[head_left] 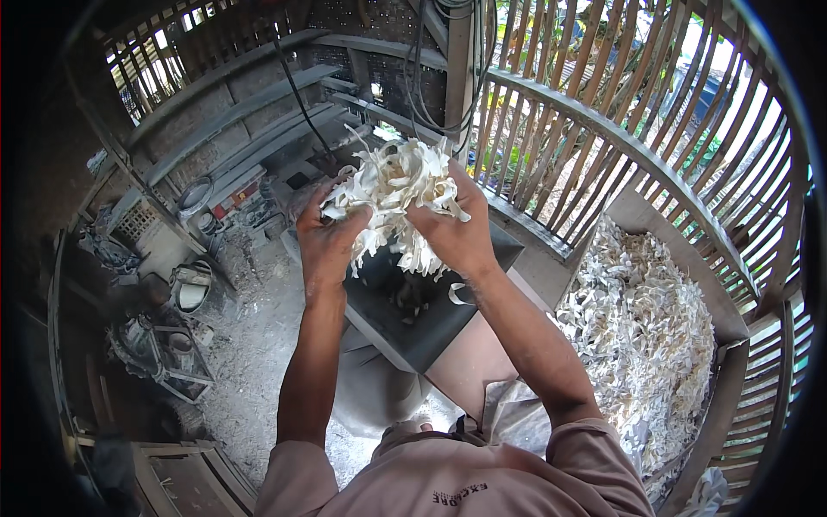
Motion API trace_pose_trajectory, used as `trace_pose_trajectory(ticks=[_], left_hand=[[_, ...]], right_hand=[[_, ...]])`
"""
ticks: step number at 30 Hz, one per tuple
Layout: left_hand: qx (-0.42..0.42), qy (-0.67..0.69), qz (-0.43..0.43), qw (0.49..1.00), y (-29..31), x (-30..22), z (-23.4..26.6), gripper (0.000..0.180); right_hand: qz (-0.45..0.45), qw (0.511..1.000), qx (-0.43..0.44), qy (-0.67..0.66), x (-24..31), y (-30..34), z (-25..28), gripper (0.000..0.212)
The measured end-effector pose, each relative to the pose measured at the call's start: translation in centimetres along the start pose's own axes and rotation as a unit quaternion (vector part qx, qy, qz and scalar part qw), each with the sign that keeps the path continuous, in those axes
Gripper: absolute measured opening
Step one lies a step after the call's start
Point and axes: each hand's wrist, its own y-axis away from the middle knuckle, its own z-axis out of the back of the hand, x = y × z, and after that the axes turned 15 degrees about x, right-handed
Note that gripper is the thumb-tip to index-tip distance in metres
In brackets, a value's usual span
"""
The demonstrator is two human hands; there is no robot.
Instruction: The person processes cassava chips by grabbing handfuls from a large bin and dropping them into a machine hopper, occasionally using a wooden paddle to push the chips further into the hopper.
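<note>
Between my two hands a loose clump of dried, whitish, curled shavings [396, 185] is held up. My left hand [332, 228] grips its left side, thumb pressed into the pieces. On the other side my right hand [454, 220] has its fingers wrapped behind the clump and its thumb in front. Below them opens a dark square hopper [405, 345] with sloping walls, and a few pieces show at its bottom. One curled strip [462, 295] hangs in the air beside my right wrist, below the clump.
To the right, a wooden bin [732, 370] holds a big heap of the same shavings [637, 336]. A slatted wall [620, 129] stands behind it. At left are a bucket [191, 289], a metal frame [185, 366] and a dusty floor [245, 345]. Cables [422, 77] hang at the back.
</note>
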Motion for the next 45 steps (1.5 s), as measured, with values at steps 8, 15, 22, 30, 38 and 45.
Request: trace_pose_trajectory(ticks=[8, 15, 22, 30, 38, 45], left_hand=[[-0.008, 0.002, -0.014, 1.000, -0.3, 0.7, 0.9, 0.044], [-0.020, 0.030, 0.003, 0.999, -0.3, 0.7, 0.9, 0.041], [-0.035, 0.036, 0.010, 0.999, -0.4, 0.8, 0.9, 0.044], [-0.026, 0.044, 0.013, 0.999, -0.5, 1.1, 1.1, 0.041], [-0.024, 0.053, 0.010, 0.998, -0.6, 1.1, 1.1, 0.041], [-0.026, 0.052, 0.011, 0.998, -0.6, 1.4, 1.4, 0.038]], right_hand=[[0.033, 0.999, -0.014, 0.003, 0.4, 0.0, -0.2, 0.035], [-0.002, 0.996, 0.044, 0.082, 1.0, 0.3, 0.4, 0.041], [-0.002, 0.995, 0.049, 0.086, 0.8, 0.6, 0.7, 0.038], [0.034, 0.999, 0.009, 0.030, 1.1, 0.6, -0.1, 0.029], [0.001, 0.997, 0.063, 0.053, 0.4, 0.9, -0.1, 0.029], [-0.036, 0.992, 0.071, 0.096, 0.9, 1.1, -0.1, 0.033]])
